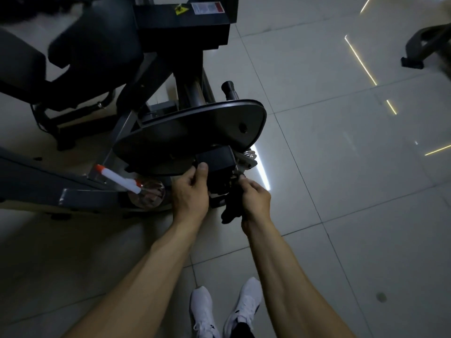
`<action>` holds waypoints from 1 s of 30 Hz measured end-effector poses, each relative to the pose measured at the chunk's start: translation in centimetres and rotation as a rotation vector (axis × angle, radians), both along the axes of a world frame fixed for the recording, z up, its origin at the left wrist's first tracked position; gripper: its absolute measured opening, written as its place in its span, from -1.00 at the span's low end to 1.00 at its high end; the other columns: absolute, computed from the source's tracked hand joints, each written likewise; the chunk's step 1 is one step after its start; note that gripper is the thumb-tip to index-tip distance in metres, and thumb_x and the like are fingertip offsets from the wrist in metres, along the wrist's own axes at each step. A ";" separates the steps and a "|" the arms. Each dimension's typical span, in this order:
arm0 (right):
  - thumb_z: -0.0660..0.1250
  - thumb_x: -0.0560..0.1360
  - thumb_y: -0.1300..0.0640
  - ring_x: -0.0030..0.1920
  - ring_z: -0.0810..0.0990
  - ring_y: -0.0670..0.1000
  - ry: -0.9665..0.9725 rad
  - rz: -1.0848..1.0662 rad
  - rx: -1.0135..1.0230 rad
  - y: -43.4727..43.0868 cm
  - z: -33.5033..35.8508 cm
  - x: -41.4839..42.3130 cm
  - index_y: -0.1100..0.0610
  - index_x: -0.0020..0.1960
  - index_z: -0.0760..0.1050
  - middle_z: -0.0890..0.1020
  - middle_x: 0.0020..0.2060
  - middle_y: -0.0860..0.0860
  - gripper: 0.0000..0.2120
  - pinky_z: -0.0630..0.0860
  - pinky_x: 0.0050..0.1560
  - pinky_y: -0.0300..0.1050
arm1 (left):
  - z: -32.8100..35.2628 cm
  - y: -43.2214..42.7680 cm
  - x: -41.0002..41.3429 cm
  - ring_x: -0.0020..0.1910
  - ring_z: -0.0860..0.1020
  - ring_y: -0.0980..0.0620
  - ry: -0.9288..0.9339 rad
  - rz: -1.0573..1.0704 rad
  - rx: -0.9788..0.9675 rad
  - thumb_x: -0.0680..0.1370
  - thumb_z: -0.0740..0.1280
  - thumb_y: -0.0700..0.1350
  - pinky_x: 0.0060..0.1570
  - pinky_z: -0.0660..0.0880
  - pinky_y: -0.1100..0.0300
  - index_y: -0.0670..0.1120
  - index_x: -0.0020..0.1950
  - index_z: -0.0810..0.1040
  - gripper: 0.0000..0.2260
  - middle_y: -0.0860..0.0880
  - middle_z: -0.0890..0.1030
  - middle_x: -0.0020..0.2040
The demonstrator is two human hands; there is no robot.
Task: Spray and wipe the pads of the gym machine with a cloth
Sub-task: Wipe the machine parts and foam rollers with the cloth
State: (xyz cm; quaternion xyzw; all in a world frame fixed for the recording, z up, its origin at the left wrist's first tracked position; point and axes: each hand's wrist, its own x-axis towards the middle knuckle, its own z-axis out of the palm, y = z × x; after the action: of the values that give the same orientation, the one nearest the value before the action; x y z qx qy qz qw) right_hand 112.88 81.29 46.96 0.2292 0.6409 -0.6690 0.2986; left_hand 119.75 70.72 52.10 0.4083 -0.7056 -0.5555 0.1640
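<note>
Pad (pixel 92 40): black, at 11 o'clock in my view, well apart from both hands.
Spray bottle (pixel 136 189): lying on the machine frame (pixel 85 197), 9 o'clock of my left hand.
Left hand (pixel 191 193): fingers curled round the black block (pixel 217 159) under the oval plate (pixel 195 128).
Cloth (pixel 230 207): dark, bunched in my right hand.
Right hand (pixel 256 198): gripping the cloth, 3 o'clock of the left.

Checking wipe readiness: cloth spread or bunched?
Bunched: the dark cloth is crumpled in the right hand's grip, a loose end hanging below it.
</note>
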 end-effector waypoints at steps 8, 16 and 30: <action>0.31 0.62 0.09 -0.30 0.52 0.23 -0.057 -0.080 -0.099 -1.3 -1.6 0.9 0.31 0.10 0.58 0.56 -0.24 0.23 -0.73 0.50 -0.34 0.14 | -1.3 -0.2 1.8 -0.16 0.56 0.33 0.060 0.115 0.182 0.73 0.18 -0.09 -0.13 0.45 0.41 -0.10 -0.06 0.62 -0.72 0.10 0.62 -0.15; 0.10 0.71 0.11 -0.42 0.49 0.03 -0.462 -0.195 -0.536 -3.0 -3.1 4.0 0.19 -0.05 0.50 0.50 -0.29 0.10 -0.72 0.51 -0.50 -0.14 | -5.4 -0.4 6.9 0.11 0.58 0.22 -0.094 0.328 0.256 0.69 0.27 -0.09 0.20 0.51 0.18 0.05 0.24 0.65 -0.79 0.20 0.63 0.06; 0.11 0.40 0.32 -0.51 0.25 -0.11 -0.714 -0.317 -0.576 -4.9 0.5 5.0 0.06 -0.34 0.28 0.28 -0.45 -0.09 -0.78 0.17 -0.43 -0.35 | -4.5 0.0 7.2 0.16 0.62 -0.01 -0.187 0.456 0.353 0.67 0.26 -0.10 0.28 0.54 -0.07 0.00 0.24 0.65 -0.78 0.00 0.67 0.16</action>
State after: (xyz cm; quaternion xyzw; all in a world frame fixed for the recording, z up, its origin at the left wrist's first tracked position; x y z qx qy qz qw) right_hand 117.89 76.43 47.44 0.4472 0.2445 -0.7360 0.4456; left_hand 127.00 70.68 47.64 0.6277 -0.5005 -0.5782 0.1453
